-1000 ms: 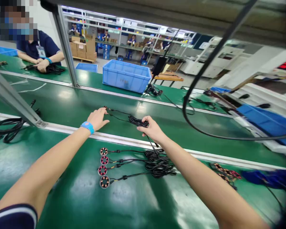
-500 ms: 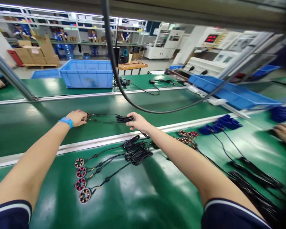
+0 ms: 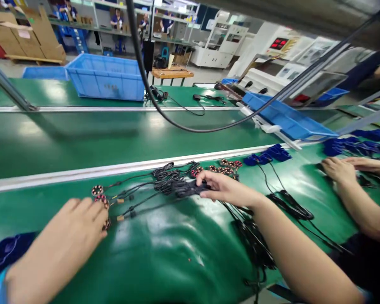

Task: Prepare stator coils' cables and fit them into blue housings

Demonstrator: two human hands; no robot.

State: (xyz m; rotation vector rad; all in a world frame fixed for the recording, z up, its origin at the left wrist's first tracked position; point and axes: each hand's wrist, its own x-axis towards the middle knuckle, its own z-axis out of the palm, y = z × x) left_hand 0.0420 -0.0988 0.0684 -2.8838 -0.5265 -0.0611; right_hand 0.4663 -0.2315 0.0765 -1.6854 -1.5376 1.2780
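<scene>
My left hand (image 3: 78,228) is closed over small copper-wound motor stators (image 3: 106,223) at the left of the near green table; its fingers hide most of them. Another stator (image 3: 97,190) lies just beyond the fingertips. My right hand (image 3: 223,188) pinches a coiled black cable bundle (image 3: 186,188), whose thin leads run left toward the stators under my left hand. More coiled black cables (image 3: 166,173) lie right behind that bundle. Several further stators (image 3: 224,169) with red and copper windings sit beyond my right hand.
Blue pouches (image 3: 267,155) with black cables lie to the right, near a co-worker's hands (image 3: 338,169). Dark blue cloth (image 3: 10,249) lies at near left. A white rail (image 3: 139,161) borders the green belt (image 3: 82,139). Blue bins (image 3: 107,78) stand beyond; a black cable (image 3: 190,130) hangs across.
Both hands have come back from the belt over the white rail to the near table, bringing the stators and cable bundle along. The view has shifted, showing more of the co-worker's hands at right.
</scene>
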